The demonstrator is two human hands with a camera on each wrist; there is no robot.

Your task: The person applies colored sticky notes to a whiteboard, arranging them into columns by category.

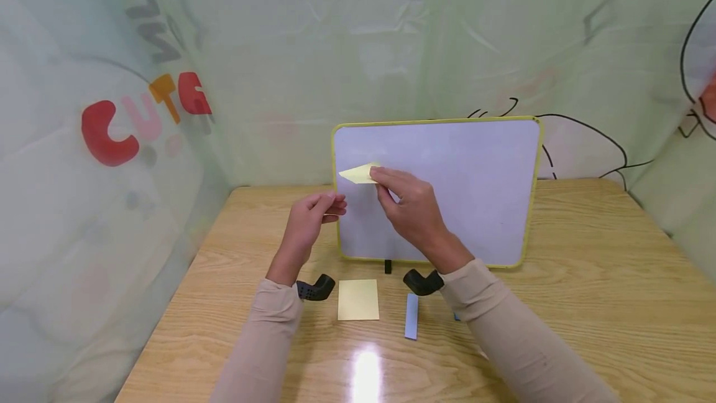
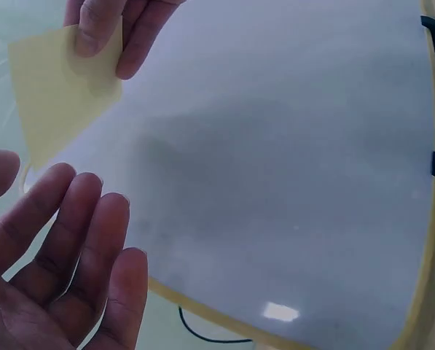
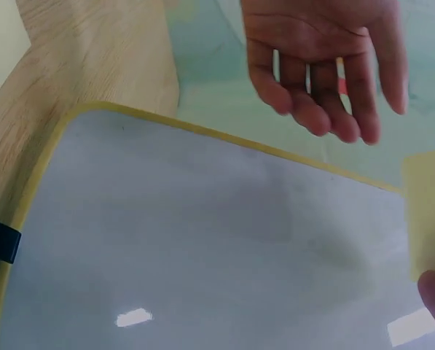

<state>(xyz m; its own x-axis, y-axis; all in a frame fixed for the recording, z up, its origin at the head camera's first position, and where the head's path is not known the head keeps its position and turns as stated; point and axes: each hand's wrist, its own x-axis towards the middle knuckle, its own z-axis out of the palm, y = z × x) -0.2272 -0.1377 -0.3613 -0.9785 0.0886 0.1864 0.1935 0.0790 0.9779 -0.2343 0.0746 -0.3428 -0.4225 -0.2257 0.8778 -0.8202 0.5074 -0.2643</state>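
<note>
My right hand [image 1: 411, 204] pinches a yellow sticky note [image 1: 358, 174] by its edge, in front of the upper left of a whiteboard [image 1: 447, 191] with a yellow frame. In the left wrist view the sticky note [image 2: 64, 80] appears tilted between thumb and fingers. My left hand [image 1: 310, 219] is raised to the left of the board's edge, below the note and apart from it. Its fingers [image 2: 104, 226] are relaxed with nothing between them. The right wrist view shows the same left hand [image 3: 319, 65] and the note [image 3: 427, 211] at the right edge.
On the wooden table [image 1: 252, 241] lies a yellow sticky pad [image 1: 358, 300], with a light blue strip [image 1: 411, 316] to its right. A small blue thing is mostly hidden by the right sleeve [image 1: 503, 322]. The whiteboard leans upright before a printed curtain [image 1: 279, 67].
</note>
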